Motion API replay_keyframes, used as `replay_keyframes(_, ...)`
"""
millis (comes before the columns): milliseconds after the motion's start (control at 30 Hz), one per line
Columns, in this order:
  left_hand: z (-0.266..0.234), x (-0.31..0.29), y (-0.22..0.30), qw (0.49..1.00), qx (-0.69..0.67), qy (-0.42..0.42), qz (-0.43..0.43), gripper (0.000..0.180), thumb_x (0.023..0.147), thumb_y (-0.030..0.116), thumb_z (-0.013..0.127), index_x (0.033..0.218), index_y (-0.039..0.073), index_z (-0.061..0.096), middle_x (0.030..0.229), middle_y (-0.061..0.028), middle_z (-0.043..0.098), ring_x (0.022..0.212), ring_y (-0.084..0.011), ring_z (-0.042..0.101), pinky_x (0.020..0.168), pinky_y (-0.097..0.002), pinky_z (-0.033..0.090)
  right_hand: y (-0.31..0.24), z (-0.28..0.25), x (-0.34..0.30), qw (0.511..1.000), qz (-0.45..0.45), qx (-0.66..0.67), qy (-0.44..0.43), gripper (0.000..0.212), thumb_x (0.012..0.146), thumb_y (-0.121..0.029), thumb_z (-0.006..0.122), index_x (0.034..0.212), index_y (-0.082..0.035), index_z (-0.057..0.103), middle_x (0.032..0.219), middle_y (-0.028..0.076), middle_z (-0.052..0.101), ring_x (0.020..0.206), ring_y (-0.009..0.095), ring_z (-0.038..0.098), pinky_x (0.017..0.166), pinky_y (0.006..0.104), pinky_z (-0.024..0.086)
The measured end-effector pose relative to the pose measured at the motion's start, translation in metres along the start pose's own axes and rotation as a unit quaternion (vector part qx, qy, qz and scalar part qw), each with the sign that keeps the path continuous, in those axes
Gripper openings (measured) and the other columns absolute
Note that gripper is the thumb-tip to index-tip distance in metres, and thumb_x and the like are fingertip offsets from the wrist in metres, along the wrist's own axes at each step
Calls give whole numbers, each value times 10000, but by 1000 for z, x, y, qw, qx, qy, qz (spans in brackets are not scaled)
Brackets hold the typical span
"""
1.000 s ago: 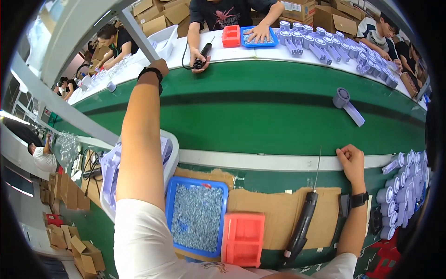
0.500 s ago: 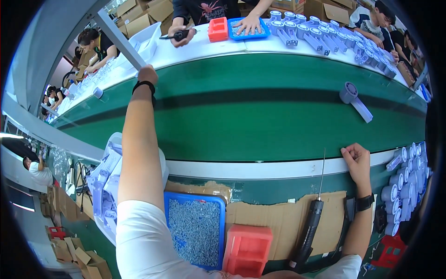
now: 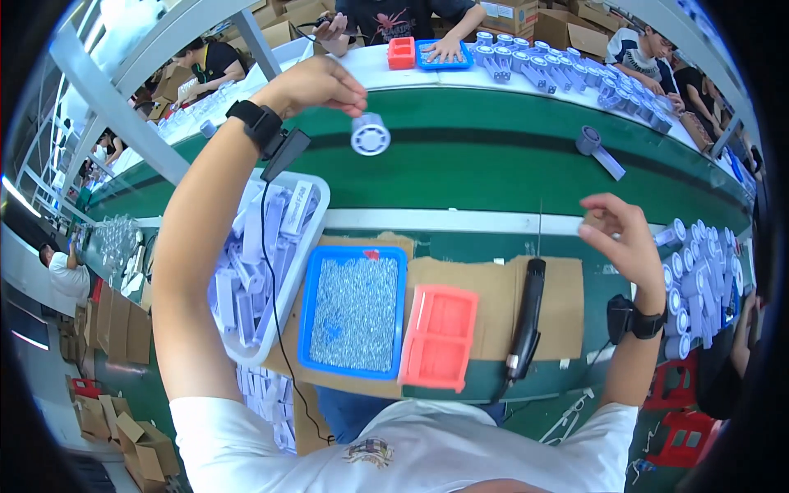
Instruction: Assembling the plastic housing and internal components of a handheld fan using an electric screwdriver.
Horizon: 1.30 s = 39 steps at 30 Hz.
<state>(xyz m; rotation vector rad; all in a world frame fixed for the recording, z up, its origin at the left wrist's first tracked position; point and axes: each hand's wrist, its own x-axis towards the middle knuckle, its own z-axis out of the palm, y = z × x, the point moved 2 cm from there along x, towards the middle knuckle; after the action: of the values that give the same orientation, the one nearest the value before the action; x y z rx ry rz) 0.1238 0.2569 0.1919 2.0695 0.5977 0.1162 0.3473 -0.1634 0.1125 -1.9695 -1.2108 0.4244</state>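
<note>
My left hand [image 3: 325,89] is over the green conveyor belt [image 3: 460,160], its fingertips closed at the top of a lavender plastic fan housing [image 3: 370,138]. The housing's round, vented end shows; the rest of its shape is hidden. My right hand [image 3: 623,238] hovers near the belt's front rail, fingers curled and thumb apart, with nothing visible in it. A black electric screwdriver [image 3: 528,316] with a long thin bit lies on cardboard to its left. Further left are a red divided box [image 3: 440,337] and a blue tray [image 3: 308,329] of small metal screws.
A white bin [image 3: 322,205] of lavender parts stands below my left forearm. Several round housings [image 3: 699,279] crowd the right side. Another housing [image 3: 604,152] lies on the belt. Across it, a person's hand [image 3: 444,51] rests in a blue tray. A metal post [image 3: 123,107] rises at left.
My left hand has come rightward from beside the metal post, and the housing now shows at its fingertips. My right hand's fingers have spread somewhat. The view has shifted, showing more of my bench.
</note>
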Motion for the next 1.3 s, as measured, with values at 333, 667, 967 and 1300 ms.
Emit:
replay_keyframes(333,100,-179,88,968,-62,-144,195,348,900,79,727,1199,-78,639,1082,-169,714,946,-210,728,858,-286,586,-144,105,-14,887,-447,-11,-118,777,670,-202,873,1350,-36,537,1318,134,625,1203,291,626,970,381,516)
replay_keyframes(667,230,-331,-63,875,-334,297,188,985,819,216,847,1553,-8,229,1454,-187,427,1238,-241,538,914,-340,546,-218,225,-74,920,-360,-1,-159,506,714,-134,790,1181,-14,637,1138,133,670,912,294,705,819,386,556)
replay_keyframes(967,258,-372,-143,820,-348,442,108,792,870,83,767,1506,-19,306,1306,-121,538,1177,-188,579,1011,-328,477,-208,301,38,910,-395,-105,-66,410,809,-152,748,1180,-8,646,1062,170,662,873,315,687,774,411,550)
replay_keyframes(1300,264,-374,-150,803,-373,445,136,738,823,123,814,1430,-9,414,1318,-145,551,1206,-231,589,1008,-356,493,-215,317,54,935,-352,-15,38,172,911,-157,683,951,6,649,961,153,620,799,287,644,693,379,506)
